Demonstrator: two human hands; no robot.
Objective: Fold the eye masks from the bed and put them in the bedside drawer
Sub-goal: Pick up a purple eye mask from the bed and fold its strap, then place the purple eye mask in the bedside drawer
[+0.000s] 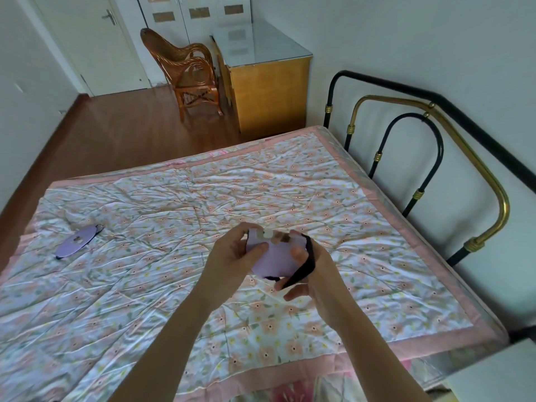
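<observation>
Lilac mask in your hands: you hold a lilac eye mask [274, 258] up above the bed, near the middle of the view, its front showing a pale animal print along the top edge.
Left hand: your left hand [232, 256] closes on the mask's left edge, thumb laid across the front, fingers curled behind.
Right hand: your right hand [307, 274] closes on the mask's right edge, thumb pressed on the front; the lower fingers are spread loose beneath.
Strap: a black elastic strap [304, 265] runs from the mask's upper right corner down over your right hand toward 5 o'clock. You cannot tell from here whether the mask is already folded.
Second mask: another lilac eye mask [78, 240] lies flat on the cover at 9 o'clock, well apart from your hands, near the left edge of the bed, with a dark strap showing at each end.
Bed cover: a wrinkled white quilt [174, 300] with peach flowers and a pink border spreads under and around your hands.
Bed frame: a black and brass metal headboard [435, 158] stands at 2 o'clock against the wall.
Cabinet: a yellow wooden cabinet [269, 91] with a glossy top sits at 12 o'clock beyond the bed.
Chair: a brown rattan chair [188, 74] stands just left of the cabinet, at 11 o'clock.
Floor: reddish wood floor [116, 132] stretches toward a white door [98, 44] at 10 o'clock.
White surface: a pale flat top [499, 372] shows at 4 o'clock, at the frame's corner.
</observation>
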